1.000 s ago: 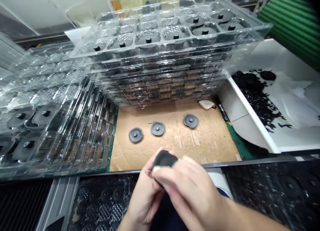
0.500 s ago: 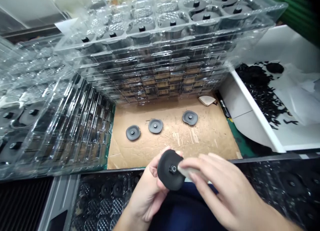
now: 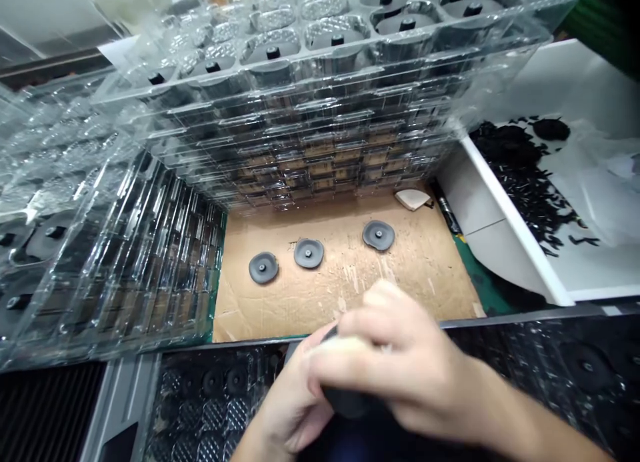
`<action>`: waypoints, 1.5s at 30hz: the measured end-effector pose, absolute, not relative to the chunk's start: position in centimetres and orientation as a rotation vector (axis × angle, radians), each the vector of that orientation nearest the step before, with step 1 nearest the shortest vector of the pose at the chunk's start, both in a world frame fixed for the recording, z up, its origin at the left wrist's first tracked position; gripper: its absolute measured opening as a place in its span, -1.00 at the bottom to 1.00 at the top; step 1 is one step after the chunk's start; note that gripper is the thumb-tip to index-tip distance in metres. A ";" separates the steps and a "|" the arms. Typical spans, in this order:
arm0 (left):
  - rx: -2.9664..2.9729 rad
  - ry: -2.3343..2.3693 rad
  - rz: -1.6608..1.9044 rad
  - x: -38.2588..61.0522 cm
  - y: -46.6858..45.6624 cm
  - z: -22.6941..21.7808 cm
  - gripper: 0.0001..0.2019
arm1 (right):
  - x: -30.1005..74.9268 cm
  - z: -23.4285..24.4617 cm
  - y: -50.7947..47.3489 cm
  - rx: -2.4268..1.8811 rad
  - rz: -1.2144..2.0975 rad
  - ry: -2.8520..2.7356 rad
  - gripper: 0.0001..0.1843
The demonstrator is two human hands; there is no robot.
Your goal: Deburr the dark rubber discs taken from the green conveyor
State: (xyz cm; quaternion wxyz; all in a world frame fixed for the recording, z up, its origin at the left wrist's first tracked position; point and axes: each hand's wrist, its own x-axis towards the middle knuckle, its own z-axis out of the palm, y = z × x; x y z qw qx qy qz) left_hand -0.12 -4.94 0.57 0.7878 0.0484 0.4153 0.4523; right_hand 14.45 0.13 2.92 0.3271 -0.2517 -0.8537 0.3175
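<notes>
Near the front edge of the bench my left hand point(image 3: 290, 395) grips a black rubber-like disc point(image 3: 345, 403), mostly covered by my right hand. My right hand point(image 3: 405, 362) is closed over the disc's upper face, its fingers bent and slightly smeared by motion. The small pale pad that it held a moment ago is almost wholly hidden by the fingers. Beyond my hands, on a cardboard sheet point(image 3: 280, 309), lie three similar grey discs with small central studs: a left disc point(image 3: 263, 267), a middle disc point(image 3: 309, 253) and a right disc point(image 3: 379, 235).
Stacked clear plastic trays point(image 3: 320, 102) stand at the back, with more stacked trays point(image 3: 125, 249) at the left. A white bin point(image 3: 520, 235) at the right contains black scraps point(image 3: 520, 169). A pale wedge-shaped piece point(image 3: 413, 199) and a black marker-like stick point(image 3: 447, 209) lie at the back right.
My right hand has moved left and up across the disc, covering its face and stud. The disc has tilted in my left hand. The three discs on the cardboard have stayed put.
</notes>
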 end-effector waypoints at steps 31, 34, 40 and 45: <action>0.099 0.856 1.214 -1.2 -5.8 -1.8 -0.48 | 14.8 -5.3 -2.2 -1.372 0.973 -1.875 -0.80; 0.137 0.926 1.225 -0.8 -5.6 -1.1 -0.44 | 14.0 -0.6 -1.8 -1.278 0.910 -1.775 -0.79; 0.151 0.931 1.162 -1.0 -5.8 -0.7 -0.45 | 11.7 4.0 -2.1 -0.919 1.096 -2.031 -0.77; 0.195 0.935 1.130 -1.3 -5.8 -0.8 -0.37 | 11.5 3.3 -1.9 -0.915 0.792 -1.937 -0.72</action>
